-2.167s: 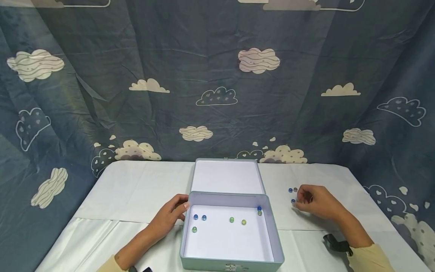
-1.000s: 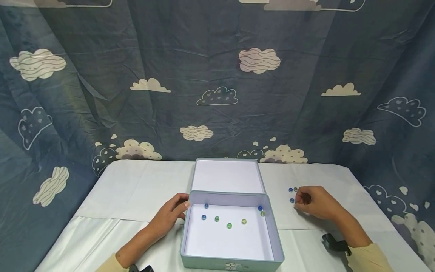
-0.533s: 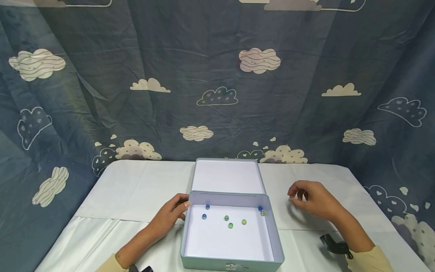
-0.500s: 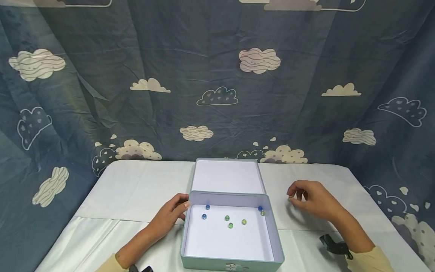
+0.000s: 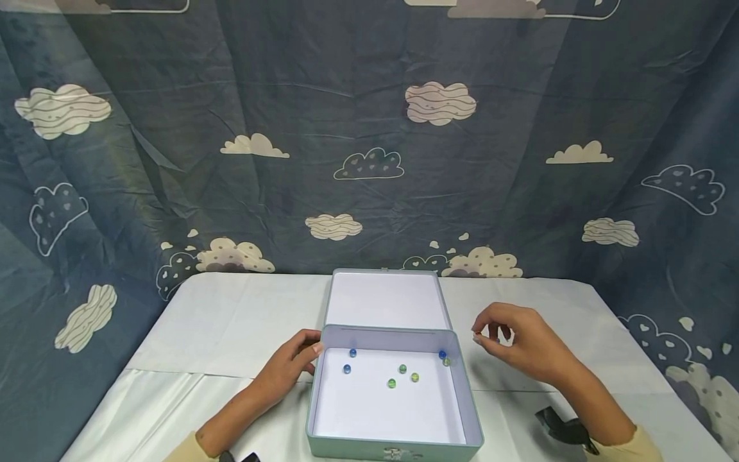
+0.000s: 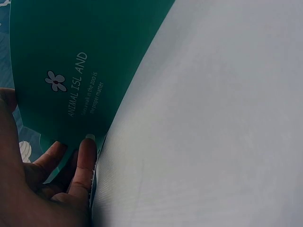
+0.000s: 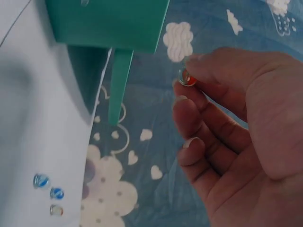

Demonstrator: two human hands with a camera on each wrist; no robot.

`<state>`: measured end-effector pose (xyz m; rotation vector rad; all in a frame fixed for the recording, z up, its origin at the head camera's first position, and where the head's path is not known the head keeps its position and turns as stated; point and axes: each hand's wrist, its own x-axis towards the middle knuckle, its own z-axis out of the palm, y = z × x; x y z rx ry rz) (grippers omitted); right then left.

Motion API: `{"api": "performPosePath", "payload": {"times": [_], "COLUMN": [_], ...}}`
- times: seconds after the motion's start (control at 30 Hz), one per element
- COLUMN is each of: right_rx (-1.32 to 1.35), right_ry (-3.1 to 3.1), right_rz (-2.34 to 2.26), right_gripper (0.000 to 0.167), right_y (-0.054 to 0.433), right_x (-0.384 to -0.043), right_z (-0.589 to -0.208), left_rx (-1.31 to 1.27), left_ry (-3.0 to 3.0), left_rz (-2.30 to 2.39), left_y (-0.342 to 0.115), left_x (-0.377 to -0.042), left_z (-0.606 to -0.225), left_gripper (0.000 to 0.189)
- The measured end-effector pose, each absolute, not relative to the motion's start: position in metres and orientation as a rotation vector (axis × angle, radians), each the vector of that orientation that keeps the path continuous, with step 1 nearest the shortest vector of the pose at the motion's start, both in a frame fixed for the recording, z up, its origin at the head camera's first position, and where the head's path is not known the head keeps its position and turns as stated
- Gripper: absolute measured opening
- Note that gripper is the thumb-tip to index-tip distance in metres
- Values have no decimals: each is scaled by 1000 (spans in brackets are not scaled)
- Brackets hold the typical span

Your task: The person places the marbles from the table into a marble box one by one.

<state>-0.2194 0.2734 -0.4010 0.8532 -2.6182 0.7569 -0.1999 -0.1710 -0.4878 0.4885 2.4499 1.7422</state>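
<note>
My right hand is raised just right of the box, pinching a clear glass marble with orange and green inside between thumb and index finger. Its other fingers are bent and hold nothing. My left hand grips the left wall of a green tin box, thumb at the rim and fingers against the outer side. Inside the box lie blue marbles on the left and green marbles around the middle. A blue marble and a green marble sit by the back right corner.
The box's lid lies back, away from the person. Two blue marbles and a brownish marble rest on the white cloth to the right; the right hand largely hides them in the head view. A cloud-patterned curtain hangs behind.
My right hand has picked up a marble from the cloth and moved left with it towards the box. Several marbles inside have rolled to new spots. The left hand stays at the wall.
</note>
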Motion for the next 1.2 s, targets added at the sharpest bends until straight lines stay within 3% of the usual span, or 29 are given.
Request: {"api": "performPosePath", "payload": {"times": [0.33, 0.63, 1.2], "right_rx": [880, 940, 1071], "right_ry": [-2558, -2528, -2522], "right_rz": [756, 874, 1009], "right_gripper": [37, 49, 40], "right_y": [250, 232, 202], "right_x": [-208, -206, -207], "right_z": [-394, -401, -417], "left_rx": [499, 501, 504], "left_ry": [2460, 2454, 2441], "left_rz": [1739, 1745, 1743], "left_y": [-171, -172, -171], "left_x": [-200, -201, -200], "left_z": [-486, -486, -486], "left_gripper": [44, 44, 44]}}
